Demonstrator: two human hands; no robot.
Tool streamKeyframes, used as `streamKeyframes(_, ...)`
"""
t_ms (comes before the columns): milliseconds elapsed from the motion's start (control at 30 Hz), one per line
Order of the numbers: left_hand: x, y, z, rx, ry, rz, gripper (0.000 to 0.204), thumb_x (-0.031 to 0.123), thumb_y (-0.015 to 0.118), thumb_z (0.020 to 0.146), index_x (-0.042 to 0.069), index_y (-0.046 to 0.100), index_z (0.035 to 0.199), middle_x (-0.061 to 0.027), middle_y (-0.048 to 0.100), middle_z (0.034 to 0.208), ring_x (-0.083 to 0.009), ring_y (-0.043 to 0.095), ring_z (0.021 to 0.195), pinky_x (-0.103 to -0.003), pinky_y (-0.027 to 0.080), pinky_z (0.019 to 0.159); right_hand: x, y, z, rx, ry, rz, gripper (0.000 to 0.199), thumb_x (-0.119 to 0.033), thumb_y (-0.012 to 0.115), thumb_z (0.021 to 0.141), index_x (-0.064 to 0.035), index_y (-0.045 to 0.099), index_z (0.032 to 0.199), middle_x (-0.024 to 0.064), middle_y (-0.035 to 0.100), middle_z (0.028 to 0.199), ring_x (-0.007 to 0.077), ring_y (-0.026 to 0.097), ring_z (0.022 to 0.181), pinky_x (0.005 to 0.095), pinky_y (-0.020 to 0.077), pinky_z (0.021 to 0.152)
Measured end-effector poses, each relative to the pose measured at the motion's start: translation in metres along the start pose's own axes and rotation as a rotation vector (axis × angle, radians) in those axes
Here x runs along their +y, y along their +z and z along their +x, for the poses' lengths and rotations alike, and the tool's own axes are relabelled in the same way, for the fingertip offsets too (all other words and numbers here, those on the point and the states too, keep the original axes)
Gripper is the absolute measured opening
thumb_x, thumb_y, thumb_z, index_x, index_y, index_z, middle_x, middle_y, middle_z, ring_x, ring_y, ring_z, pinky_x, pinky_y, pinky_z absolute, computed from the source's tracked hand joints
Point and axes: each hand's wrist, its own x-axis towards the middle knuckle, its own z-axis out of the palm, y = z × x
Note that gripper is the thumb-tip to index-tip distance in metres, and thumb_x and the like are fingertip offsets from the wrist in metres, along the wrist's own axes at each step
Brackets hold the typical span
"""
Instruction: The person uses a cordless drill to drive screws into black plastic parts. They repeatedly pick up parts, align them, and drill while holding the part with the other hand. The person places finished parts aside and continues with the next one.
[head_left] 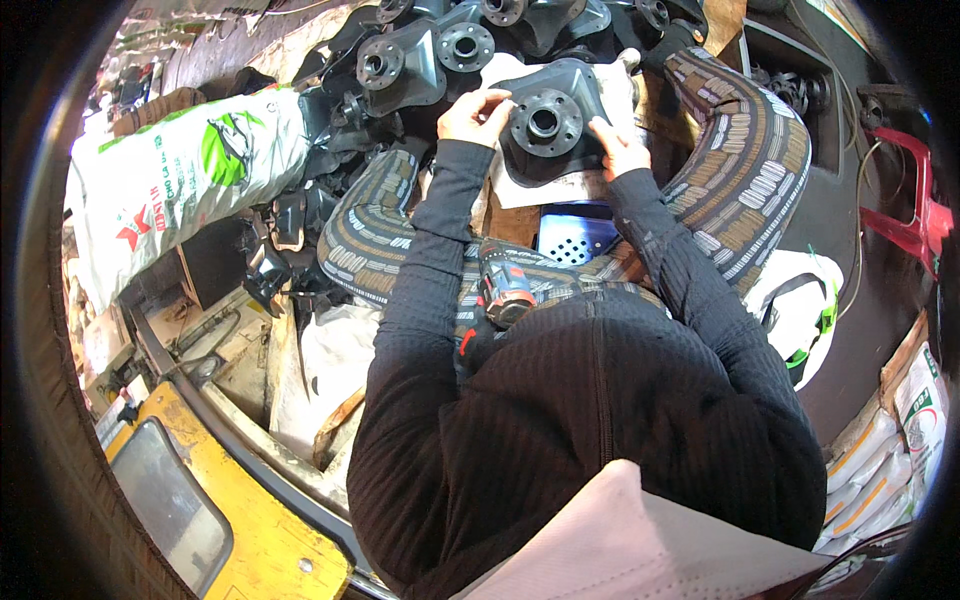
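A black flanged part with a round hub, a centre hole and small holes around it lies on a white sheet in front of me. At its left edge, my left hand has thumb and fingers closed on the rim. My right hand grips the opposite edge with bent fingers. The undersides of both grips are hidden. Close to my body, between my forearms, rests a cordless drill with a red and grey body. A blue perforated plastic piece sits below the sheet.
Several similar black parts are piled at the far side. Patterned trousers cover the legs either side of the work. A printed white sack stands left, a yellow panel lower left, a red plastic frame right.
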Motion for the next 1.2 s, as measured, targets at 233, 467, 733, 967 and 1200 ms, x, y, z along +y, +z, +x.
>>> streamKeyframes(233, -0.005, 0.017, -0.006, 0.067, 0.205, 0.242, 0.014, 0.012, 0.067, 0.073, 0.007, 0.067, 0.086, -0.0098, 0.065, 0.081, -0.0256, 0.063, 0.074, -0.031, 0.049, 0.066, 0.01, 0.019, 0.018, -0.057, -0.136, -0.117, 0.038, -0.034, 0.074, 0.073, -0.0016, 0.067, 0.091, 0.0048, 0.065, 0.084, 0.0114, 0.056, 0.078, 0.0252, 0.0437, 0.075)
streamKeyframes(467, -0.001, 0.013, -0.015, 0.11, 0.178, 0.239, 0.015, 0.011, 0.07, 0.072, 0.007, 0.068, 0.087, -0.0079, 0.062, 0.077, -0.0185, 0.059, 0.062, -0.026, 0.047, 0.057, -0.023, 0.025, -0.008, -0.166, 0.014, 0.039, 0.026, -0.029, 0.072, 0.077, -0.0054, 0.064, 0.085, -0.0051, 0.047, 0.06, 0.0038, 0.037, 0.046, 0.0206, 0.0281, 0.041)
streamKeyframes(733, -0.002, -0.011, 0.0, -0.163, -0.678, -0.638, 0.029, 0.015, 0.07, 0.078, 0.004, 0.061, 0.104, -0.0052, 0.064, 0.088, -0.0116, 0.06, 0.074, -0.026, 0.05, 0.059, -0.034, 0.03, -0.016, -0.217, -0.052, 0.061, 0.022, -0.028, 0.069, 0.079, -0.0077, 0.063, 0.085, -0.0087, 0.039, 0.054, 0.0014, 0.027, 0.04, 0.0196, 0.0179, 0.037)
streamKeyframes(967, -0.026, -0.003, 0.007, -0.19, -0.851, -0.753, 0.028, 0.018, 0.069, 0.079, 0.005, 0.06, 0.101, -0.0048, 0.063, 0.09, -0.0172, 0.059, 0.083, -0.033, 0.05, 0.072, -0.017, 0.032, -0.002, -0.137, -0.236, -0.094, 0.026, -0.031, 0.071, 0.078, -0.0061, 0.065, 0.084, -0.007, 0.05, 0.062, 0.0026, 0.032, 0.045, 0.0206, 0.0231, 0.04)
streamKeyframes(1200, -0.028, -0.005, 0.009, -0.253, -0.904, -0.938, 0.025, 0.014, 0.064, 0.082, 0.002, 0.058, 0.103, -0.0118, 0.064, 0.099, -0.0209, 0.063, 0.088, -0.035, 0.054, 0.077, -0.01, 0.036, 0.009, -0.147, -0.297, -0.089, 0.026, -0.029, 0.07, 0.078, -0.0045, 0.066, 0.085, -0.0035, 0.059, 0.074, 0.0039, 0.047, 0.064, 0.0187, 0.0371, 0.056)
